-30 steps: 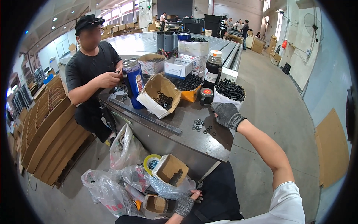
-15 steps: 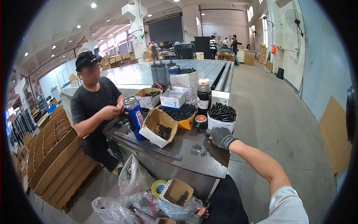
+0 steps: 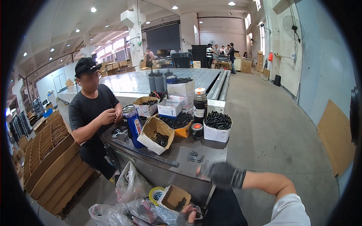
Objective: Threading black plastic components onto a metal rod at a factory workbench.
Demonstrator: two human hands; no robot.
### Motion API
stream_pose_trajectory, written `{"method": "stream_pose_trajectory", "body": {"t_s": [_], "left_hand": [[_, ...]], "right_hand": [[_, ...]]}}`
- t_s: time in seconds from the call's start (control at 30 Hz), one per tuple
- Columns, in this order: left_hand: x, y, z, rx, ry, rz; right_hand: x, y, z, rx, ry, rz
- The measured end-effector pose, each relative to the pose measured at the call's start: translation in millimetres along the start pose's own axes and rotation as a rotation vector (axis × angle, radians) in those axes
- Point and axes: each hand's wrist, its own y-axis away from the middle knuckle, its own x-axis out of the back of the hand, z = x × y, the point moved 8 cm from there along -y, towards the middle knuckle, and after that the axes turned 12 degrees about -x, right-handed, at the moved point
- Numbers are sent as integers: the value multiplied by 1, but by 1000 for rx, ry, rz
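Note:
My right hand [image 3: 223, 175], in a dark grey fingerless glove, hangs over the near right edge of the dark worktable [image 3: 211, 145]; motion smears its fingers. My left hand [image 3: 189, 215] is low in the picture, beside a small open carton [image 3: 175, 189] with some black pieces inside. Its fingers are partly cut off and blurred. On the tabletop, just beyond my right hand, lies a loose group of small washers [image 3: 194, 156]. Further back stands a white carton heaped with black bolts [image 3: 217, 120]. A tilted carton [image 3: 152, 145] holds black rings [image 3: 160, 139].
A blue can [image 3: 132, 128], a black thermos [image 3: 200, 107] and its cup [image 3: 197, 130] stand on the table. A metal strip [image 3: 151, 153] lies along its edge. Plastic bags [image 3: 130, 180] and yellow tape [image 3: 155, 194] sit below. A co-worker [image 3: 94, 109] works at the left.
My right hand has drawn back from beside the carton of bolts to the table's near edge. My left hand has shifted left toward the small carton. The view has moved slightly.

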Motion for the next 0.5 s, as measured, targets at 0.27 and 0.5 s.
{"method": "stream_pose_trajectory", "body": {"t_s": [0.27, 0.5], "left_hand": [[17, 10, 12, -123, -196, 68], [63, 5, -36, 16, -148, 238]], "right_hand": [[-169, 62, -67, -216, -1183, -645], [-173, 50, -54, -100, -482, -229]]}}
